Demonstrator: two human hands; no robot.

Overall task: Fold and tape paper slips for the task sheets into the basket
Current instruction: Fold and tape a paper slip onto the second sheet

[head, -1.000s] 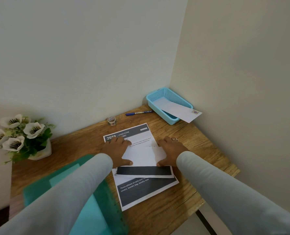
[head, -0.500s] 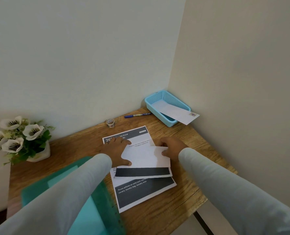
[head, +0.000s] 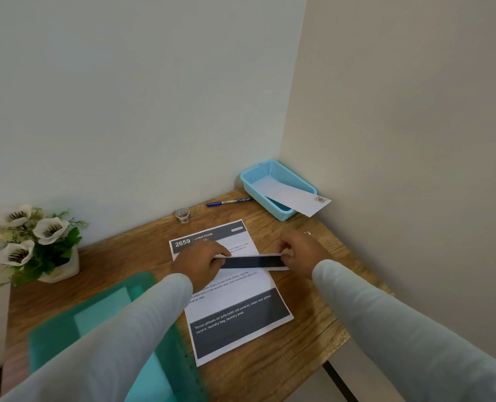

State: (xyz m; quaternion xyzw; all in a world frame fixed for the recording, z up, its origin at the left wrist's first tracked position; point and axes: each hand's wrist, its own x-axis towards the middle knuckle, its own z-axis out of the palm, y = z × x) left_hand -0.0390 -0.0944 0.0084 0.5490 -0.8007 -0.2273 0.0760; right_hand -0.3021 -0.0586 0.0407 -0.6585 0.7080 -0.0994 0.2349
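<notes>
Dark slip [head: 254, 262] against left hand [head: 202, 261]

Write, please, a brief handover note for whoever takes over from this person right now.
Left hand and right hand each hold an end of the folded slip, over the task sheet.
One taped slip already lies in the blue basket, poking over its rim.
Tape roll stands beyond the sheet, untouched.
Left: finish the fold, tape it, drop it in the basket.
</notes>
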